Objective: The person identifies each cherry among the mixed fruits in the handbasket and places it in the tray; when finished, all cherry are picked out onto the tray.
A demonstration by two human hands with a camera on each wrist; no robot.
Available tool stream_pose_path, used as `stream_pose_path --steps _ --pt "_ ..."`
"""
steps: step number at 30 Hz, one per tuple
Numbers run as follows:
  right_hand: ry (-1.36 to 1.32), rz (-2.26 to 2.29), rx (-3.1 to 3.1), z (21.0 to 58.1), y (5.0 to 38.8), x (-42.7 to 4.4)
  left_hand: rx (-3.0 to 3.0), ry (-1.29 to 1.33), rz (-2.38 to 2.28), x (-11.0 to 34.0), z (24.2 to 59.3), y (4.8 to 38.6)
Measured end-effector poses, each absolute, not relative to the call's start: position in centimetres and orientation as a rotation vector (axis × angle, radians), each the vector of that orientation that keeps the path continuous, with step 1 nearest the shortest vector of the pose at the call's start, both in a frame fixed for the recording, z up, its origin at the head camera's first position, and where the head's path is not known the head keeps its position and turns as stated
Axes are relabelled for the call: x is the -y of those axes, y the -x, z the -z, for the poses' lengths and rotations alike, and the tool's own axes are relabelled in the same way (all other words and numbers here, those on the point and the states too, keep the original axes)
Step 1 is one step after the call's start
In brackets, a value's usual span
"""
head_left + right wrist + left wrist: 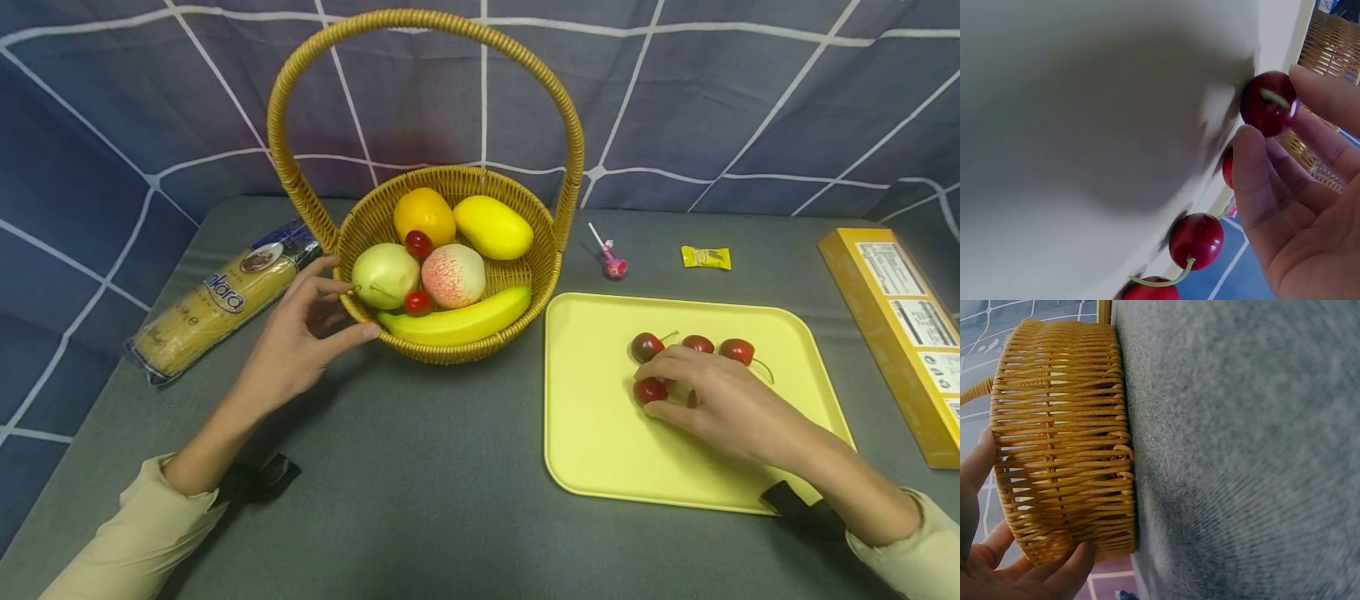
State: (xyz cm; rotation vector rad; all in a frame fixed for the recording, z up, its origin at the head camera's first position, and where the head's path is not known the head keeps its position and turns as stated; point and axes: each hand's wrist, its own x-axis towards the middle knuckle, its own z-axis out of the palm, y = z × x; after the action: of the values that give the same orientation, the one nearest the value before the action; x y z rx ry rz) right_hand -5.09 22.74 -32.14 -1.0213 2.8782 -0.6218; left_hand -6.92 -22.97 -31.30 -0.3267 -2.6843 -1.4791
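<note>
The wicker basket holds a yellow mango, an orange, a green fruit, a peach, a banana and two red cherries. My left hand rests on its left side, thumb and fingers at the rim and wall. Over the yellow tray, my right hand pinches a dark red cherry between thumb and fingers. Other cherries lie beside and behind the hand, which partly hides them.
A pasta packet lies left of the basket. Behind the tray are a pink lollipop and a yellow wrapped candy. An orange box lies at the right. The basket's tall handle arches above it.
</note>
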Motion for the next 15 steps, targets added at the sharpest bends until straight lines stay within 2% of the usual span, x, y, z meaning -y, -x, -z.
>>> stream_pose_path --steps 15 --pt "1.120 0.897 -2.891 30.6 5.4 -21.0 2.680 0.311 1.471 22.9 31.3 6.9"
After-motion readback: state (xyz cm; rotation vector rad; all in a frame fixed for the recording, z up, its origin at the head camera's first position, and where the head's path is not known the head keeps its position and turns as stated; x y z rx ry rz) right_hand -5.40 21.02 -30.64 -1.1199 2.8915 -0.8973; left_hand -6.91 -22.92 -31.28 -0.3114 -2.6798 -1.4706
